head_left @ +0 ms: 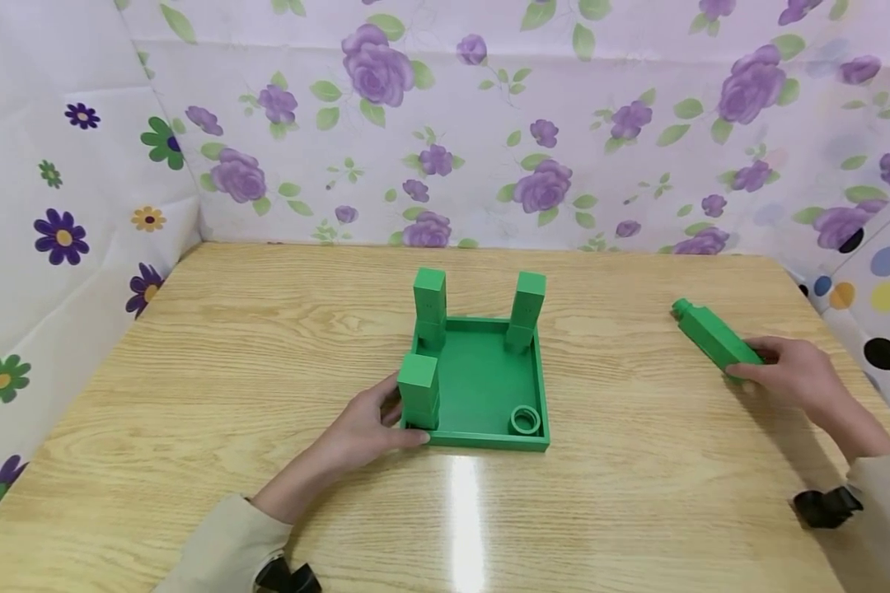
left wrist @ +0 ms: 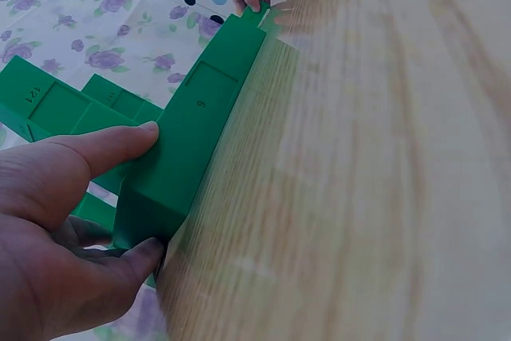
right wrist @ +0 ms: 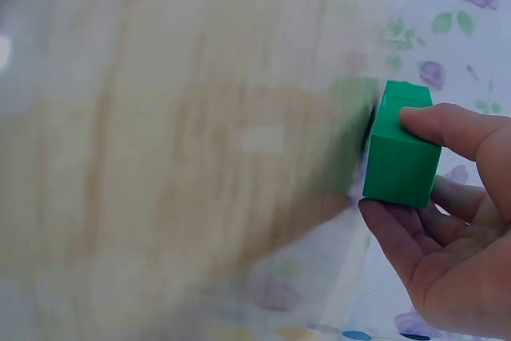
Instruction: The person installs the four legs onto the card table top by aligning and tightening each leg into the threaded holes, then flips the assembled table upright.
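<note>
A shallow square green tray (head_left: 482,379) lies on the table, with square green posts at three of its corners: front left (head_left: 419,391), back left (head_left: 431,305) and back right (head_left: 528,309). At the front right corner is a round green socket (head_left: 515,426). My left hand (head_left: 363,424) grips the front left corner, thumb along the front wall (left wrist: 192,117) in the left wrist view. Off to the right, my right hand (head_left: 797,375) holds a loose green post (head_left: 712,336) by its square end. The round, narrower end points away to the back left.
The wooden table (head_left: 608,511) runs back to a flowered cloth (head_left: 475,123). Patterned cloth also hangs on the left (head_left: 59,329) and right sides. A small black device (head_left: 826,506) is strapped at the right wrist, and another (head_left: 288,576) at the left.
</note>
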{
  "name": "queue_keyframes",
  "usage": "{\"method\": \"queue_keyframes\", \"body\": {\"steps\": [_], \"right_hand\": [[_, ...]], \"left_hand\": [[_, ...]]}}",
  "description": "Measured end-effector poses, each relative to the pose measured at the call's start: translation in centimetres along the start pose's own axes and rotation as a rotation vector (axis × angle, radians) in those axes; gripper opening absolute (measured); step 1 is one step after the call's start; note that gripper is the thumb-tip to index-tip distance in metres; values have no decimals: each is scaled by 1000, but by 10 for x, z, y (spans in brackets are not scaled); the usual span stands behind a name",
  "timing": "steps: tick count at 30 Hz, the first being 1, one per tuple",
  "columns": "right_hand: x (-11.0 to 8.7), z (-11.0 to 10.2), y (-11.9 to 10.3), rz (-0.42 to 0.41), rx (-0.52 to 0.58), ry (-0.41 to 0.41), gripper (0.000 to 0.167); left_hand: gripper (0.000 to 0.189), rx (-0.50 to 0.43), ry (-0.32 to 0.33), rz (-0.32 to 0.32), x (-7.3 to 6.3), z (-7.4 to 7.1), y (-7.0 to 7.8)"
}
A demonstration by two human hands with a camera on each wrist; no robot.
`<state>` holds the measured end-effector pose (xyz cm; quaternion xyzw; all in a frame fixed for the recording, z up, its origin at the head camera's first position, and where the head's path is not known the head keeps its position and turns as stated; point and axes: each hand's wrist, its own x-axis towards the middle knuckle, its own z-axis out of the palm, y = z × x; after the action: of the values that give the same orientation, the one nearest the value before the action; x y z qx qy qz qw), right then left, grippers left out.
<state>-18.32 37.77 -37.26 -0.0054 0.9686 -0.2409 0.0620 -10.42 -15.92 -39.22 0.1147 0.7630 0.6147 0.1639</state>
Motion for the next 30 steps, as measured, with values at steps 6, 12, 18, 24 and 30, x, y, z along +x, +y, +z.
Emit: {"method": "queue_keyframes", "body": {"steps": [6,12,18,24,30], "right_hand": [[-3,-1,-10,-71,124,64,66],[-8,1,-22,-118,260,94,64],[-13,4,-42,-180,339,112,57],[-19,3,-67,-222,496,116,39],[-27,6,-92,-285,626,123,37]], "left_hand": [[88,-9,5,-1,0,0,0],[90,-3,1,-4,-1,0,0],[90,-2,2,-4,-1,1,0],[89,-6,0,0,-1,0,-1],[89,-6,1,4,-1,0,0]]}}
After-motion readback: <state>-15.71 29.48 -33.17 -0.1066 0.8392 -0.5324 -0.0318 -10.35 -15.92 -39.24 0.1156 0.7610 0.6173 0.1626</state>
